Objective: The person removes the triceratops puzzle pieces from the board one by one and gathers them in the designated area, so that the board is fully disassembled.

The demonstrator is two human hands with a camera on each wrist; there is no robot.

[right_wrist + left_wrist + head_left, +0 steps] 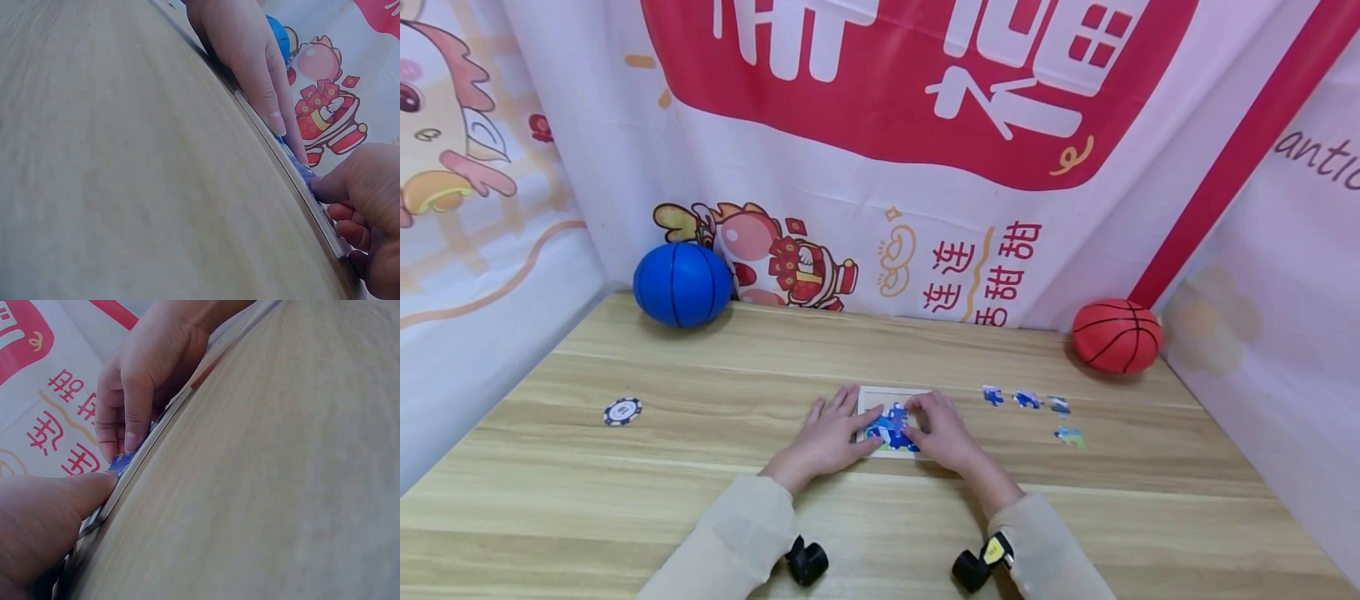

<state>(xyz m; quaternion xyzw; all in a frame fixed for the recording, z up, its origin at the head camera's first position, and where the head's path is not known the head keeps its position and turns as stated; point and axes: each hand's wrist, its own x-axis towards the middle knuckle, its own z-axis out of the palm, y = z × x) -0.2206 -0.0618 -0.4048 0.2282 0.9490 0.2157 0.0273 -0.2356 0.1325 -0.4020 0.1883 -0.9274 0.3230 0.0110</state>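
Observation:
A puzzle board with a pale frame lies on the table, partly filled with blue puzzle pieces bearing some green and white. My left hand rests over the frame's left side, its fingers spread and fairly straight, with thumb and forefinger touching the pieces. From the right, my right hand reaches over the board, fingers bent, thumb and forefinger pinching a blue puzzle piece at the assembled part. That piece is mostly hidden by the fingers.
Several loose puzzle pieces lie to the right of the board. A poker chip lies at the left. A blue ball stands at the back left, a red ball at the back right, before a printed curtain.

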